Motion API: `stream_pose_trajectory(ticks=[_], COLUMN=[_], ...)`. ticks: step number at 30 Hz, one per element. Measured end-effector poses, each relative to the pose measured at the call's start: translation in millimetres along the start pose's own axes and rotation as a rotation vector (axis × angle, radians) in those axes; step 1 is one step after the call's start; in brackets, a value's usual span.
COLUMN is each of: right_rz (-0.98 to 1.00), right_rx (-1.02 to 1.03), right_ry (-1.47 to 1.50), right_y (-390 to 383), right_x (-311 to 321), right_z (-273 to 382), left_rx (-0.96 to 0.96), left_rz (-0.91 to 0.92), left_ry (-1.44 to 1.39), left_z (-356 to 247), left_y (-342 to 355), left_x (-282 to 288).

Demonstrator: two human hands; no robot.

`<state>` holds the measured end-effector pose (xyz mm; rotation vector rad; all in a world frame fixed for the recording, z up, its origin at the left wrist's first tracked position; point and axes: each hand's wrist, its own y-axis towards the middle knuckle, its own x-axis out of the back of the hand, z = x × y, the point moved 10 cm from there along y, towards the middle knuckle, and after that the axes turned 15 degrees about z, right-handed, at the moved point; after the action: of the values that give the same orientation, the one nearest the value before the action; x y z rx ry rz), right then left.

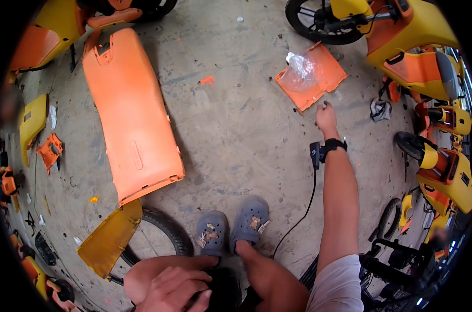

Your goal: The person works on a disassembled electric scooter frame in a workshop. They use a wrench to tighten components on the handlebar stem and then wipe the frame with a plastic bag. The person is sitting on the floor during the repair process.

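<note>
The right hand (pixel 327 118), fingers curled, is just beside the lower-right edge of an orange panel (pixel 332 72) on the floor (pixel 236 145); whether it pinches anything, I cannot tell. Clear plastic (pixel 303 65) lies across the panel's upper-left edge. The left hand (pixel 176 290), fingers bent, is by the left leg (pixel 142 273); its grip is unclear.

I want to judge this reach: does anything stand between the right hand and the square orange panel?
Nothing visible stands between the right hand and the near edge of the orange panel; only floor shows in the gap. Clear plastic lies on the panel, covering part of its top.
</note>
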<state>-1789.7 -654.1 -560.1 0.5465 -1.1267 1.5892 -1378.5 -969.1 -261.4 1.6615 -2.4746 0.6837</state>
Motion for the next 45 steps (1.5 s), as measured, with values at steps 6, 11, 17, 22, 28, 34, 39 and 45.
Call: stream_pose_trajectory(ticks=[6, 11, 17, 22, 28, 34, 39, 45], right_rz=[-0.232, -0.122, -0.121, -0.401, -0.504, -0.696, -0.807, -0.788], right_rx=[0.111, 0.060, 0.189, 0.324, 0.549, 0.992, 1.229, 1.334], right_ry=[0.017, 0.386, 0.288, 0.391, 0.303, 0.065, -0.126, -0.347], right_y=[90, 144, 106, -30, -249, -501, -649, -744], right_x=[6, 19, 0, 4, 42, 122, 163, 176], right_z=[-7, 8, 35, 53, 96, 113, 119, 140], left_rx=[0.258, 0.328, 0.338, 0.177, -0.260, -0.088, -0.300, -0.286], left_rz=[-0.012, -0.051, -0.030, 0.049, 0.126, 0.007, -0.158, -0.361], left_ry=[0.014, 0.065, 0.067, 0.112, 0.223, -0.198, -0.141, 0.231], left_z=[39, 53, 45, 14, -36, -18, -81, -199], left_y=[55, 69, 66, 37, -35, -75, -114, -142], left_x=[31, 55, 38, -9, -75, -87, -80, -63])
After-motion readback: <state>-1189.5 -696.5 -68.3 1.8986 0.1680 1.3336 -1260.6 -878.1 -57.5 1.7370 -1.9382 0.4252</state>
